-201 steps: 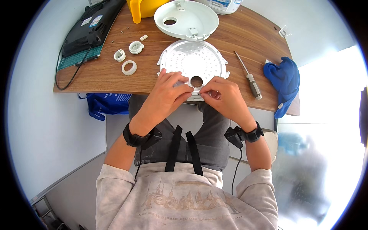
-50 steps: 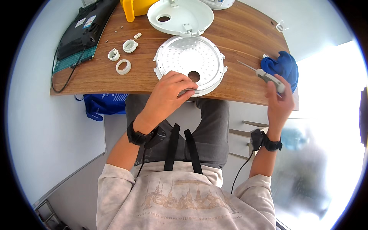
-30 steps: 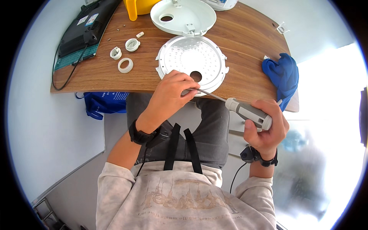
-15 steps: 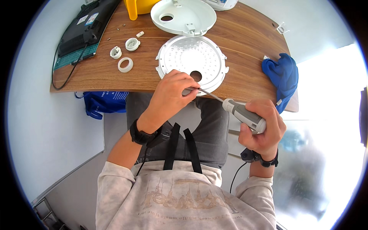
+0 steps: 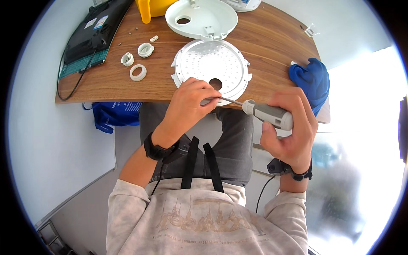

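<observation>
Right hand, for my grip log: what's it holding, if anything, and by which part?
The right hand holds the screwdriver by the rear end of its grey-and-white handle.

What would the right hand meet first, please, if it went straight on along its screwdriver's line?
Screwdriver leading, the right hand would probably meet the left hand first, at its fingertips; depth is unclear.

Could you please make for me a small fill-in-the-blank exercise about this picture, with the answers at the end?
1. The right hand grips the screwdriver by its ____.
2. Of the near and far edges of the white perforated disc, the left hand is at the ____ one.
3. The white ring lies to the ____ of the disc.
4. The crumpled cloth is ____ in colour.

Missing words: handle; near; left; blue.
</observation>
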Action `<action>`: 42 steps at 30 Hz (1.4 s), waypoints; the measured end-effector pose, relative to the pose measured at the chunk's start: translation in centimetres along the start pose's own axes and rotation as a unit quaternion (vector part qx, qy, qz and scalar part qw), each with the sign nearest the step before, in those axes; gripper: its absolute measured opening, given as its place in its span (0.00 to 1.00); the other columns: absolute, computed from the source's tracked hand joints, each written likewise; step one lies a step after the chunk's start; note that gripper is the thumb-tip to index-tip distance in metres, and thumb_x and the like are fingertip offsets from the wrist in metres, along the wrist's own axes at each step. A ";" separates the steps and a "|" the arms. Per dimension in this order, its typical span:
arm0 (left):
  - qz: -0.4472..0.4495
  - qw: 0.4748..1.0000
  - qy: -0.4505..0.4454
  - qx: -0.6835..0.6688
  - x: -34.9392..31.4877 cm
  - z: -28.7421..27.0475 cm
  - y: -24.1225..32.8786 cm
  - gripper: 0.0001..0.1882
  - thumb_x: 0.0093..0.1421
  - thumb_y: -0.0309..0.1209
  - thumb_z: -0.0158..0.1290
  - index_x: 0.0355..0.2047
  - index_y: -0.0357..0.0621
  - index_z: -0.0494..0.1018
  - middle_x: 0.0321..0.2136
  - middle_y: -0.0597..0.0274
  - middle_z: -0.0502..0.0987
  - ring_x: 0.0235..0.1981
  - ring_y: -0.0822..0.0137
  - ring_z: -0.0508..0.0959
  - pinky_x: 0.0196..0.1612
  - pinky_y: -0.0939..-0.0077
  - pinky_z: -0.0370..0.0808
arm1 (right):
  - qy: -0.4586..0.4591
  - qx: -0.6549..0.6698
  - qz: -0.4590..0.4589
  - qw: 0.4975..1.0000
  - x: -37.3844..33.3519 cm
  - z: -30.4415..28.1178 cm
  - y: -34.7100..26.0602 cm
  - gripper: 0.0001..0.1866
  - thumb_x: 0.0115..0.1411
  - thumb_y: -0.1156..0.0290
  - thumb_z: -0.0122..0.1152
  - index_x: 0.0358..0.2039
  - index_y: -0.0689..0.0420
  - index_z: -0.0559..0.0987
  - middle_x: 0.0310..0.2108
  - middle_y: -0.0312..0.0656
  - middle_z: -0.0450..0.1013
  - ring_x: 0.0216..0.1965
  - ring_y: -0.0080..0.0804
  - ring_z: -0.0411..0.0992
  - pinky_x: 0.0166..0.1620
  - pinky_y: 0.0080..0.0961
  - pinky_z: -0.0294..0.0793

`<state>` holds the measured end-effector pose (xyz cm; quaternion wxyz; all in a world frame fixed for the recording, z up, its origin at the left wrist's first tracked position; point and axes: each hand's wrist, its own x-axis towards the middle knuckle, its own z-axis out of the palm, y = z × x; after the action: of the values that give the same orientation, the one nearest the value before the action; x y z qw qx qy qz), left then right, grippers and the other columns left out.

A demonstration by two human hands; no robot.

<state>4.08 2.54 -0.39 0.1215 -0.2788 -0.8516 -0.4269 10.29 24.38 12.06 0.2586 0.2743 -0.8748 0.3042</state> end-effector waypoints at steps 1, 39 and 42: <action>-0.002 1.000 0.000 0.001 0.0 0.0 0.0 0.07 0.55 0.29 0.65 0.36 0.46 0.85 0.34 0.66 0.81 0.41 0.62 0.77 0.45 0.69 0.76 | -0.004 0.013 0.001 1.000 0.4 0.2 0.1 0.18 0.44 0.79 0.66 0.39 0.61 0.77 0.34 0.43 0.74 0.27 0.38 0.75 0.32 0.28 0.77; -0.030 0.998 -0.041 -0.035 0.1 -0.7 -0.1 0.09 0.58 0.30 0.64 0.40 0.46 0.85 0.36 0.66 0.81 0.43 0.62 0.76 0.47 0.69 0.75 | 0.051 0.053 0.033 0.997 2.4 0.2 2.3 0.19 0.60 0.85 0.64 0.52 0.63 0.82 0.47 0.47 0.80 0.38 0.27 0.80 0.36 0.18 0.82; -0.050 0.996 -0.034 -0.061 0.1 -0.6 0.0 0.08 0.59 0.30 0.64 0.39 0.45 0.85 0.36 0.65 0.81 0.43 0.62 0.76 0.46 0.69 0.76 | 0.055 0.048 -0.010 0.997 2.3 0.6 1.7 0.19 0.57 0.86 0.66 0.51 0.65 0.82 0.47 0.49 0.80 0.41 0.32 0.80 0.39 0.21 0.82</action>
<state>3.96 2.11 0.05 0.0538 -0.2566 -0.8407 -0.4738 7.44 24.35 12.42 0.2961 0.2780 -0.8406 0.3583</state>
